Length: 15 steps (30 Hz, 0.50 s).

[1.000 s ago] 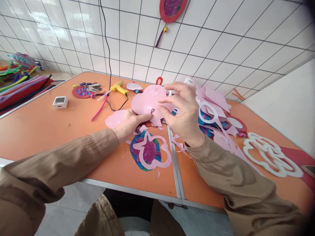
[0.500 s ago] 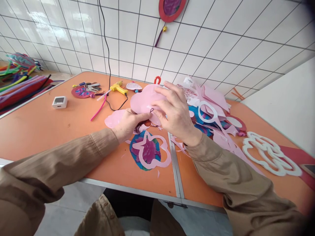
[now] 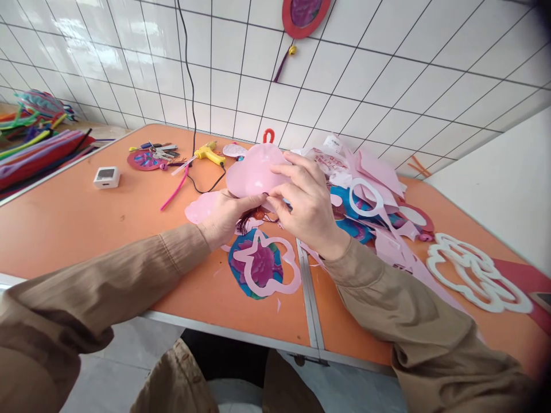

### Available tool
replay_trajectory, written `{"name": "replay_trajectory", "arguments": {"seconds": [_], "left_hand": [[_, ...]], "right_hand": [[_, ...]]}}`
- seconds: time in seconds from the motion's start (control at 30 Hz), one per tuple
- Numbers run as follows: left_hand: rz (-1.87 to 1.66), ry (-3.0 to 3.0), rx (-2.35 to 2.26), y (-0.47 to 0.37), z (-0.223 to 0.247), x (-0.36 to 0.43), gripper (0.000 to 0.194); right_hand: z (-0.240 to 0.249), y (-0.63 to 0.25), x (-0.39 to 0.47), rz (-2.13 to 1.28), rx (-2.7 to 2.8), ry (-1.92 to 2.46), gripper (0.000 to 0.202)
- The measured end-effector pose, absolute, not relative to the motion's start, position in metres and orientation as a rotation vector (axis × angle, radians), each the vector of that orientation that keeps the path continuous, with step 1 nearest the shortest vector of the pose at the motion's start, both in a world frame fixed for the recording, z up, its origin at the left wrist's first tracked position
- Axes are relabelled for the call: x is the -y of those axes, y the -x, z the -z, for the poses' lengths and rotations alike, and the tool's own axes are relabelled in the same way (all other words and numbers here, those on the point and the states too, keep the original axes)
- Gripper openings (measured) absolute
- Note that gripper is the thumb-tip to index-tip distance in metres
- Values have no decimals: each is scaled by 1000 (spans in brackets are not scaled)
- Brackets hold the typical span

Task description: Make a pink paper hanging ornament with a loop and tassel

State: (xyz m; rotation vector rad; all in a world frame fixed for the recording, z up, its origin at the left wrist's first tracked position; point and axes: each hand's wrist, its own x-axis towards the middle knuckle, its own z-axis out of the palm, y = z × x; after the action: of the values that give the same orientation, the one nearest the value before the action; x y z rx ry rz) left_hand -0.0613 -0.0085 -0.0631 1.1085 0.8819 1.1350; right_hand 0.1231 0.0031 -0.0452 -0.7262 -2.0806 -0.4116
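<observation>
A pink, scallop-edged craft piece (image 3: 249,166) is held up over the table, with a red loop (image 3: 268,136) standing at its top. My left hand (image 3: 226,215) pinches its lower edge, thumb on the front. My right hand (image 3: 307,201) is closed at the same edge, thumb and forefinger meeting near my left thumb, the other fingers lying over its right side. A dark tassel (image 3: 245,222) with an orange bead (image 3: 259,214) hangs just below. Beneath lie a pink cut-out outline (image 3: 291,278) and a blue fabric piece with a purple flower (image 3: 260,264).
A yellow glue gun (image 3: 209,153) with a black cord lies behind my left hand. Left of it are a decorated red oval (image 3: 144,162) and a small white device (image 3: 107,177). Pink scraps (image 3: 374,172) pile up at right, near white cloud-shaped frames (image 3: 473,275).
My right thumb and forefinger have come down onto the piece's lower edge, and the small dark cord loop there is now mostly covered. The pink piece has tilted slightly.
</observation>
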Motion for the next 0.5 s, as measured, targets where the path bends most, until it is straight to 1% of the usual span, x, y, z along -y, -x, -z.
{"name": "replay_trajectory", "arguments": {"seconds": [0.07, 0.17, 0.37, 0.5], "left_hand": [[-1148, -1100, -847, 61, 62, 9, 13], [-1161, -1089, -787, 60, 60, 10, 7], [-1126, -1038, -802, 59, 56, 11, 4], [-1098, -1089, -832, 61, 61, 8, 12]], "right_hand": [[47, -121, -2, 471, 2059, 683, 24], [49, -118, -2, 469, 2051, 702, 24], [46, -120, -3, 489, 2029, 680, 23], [42, -124, -3, 410, 2045, 708, 22]]}}
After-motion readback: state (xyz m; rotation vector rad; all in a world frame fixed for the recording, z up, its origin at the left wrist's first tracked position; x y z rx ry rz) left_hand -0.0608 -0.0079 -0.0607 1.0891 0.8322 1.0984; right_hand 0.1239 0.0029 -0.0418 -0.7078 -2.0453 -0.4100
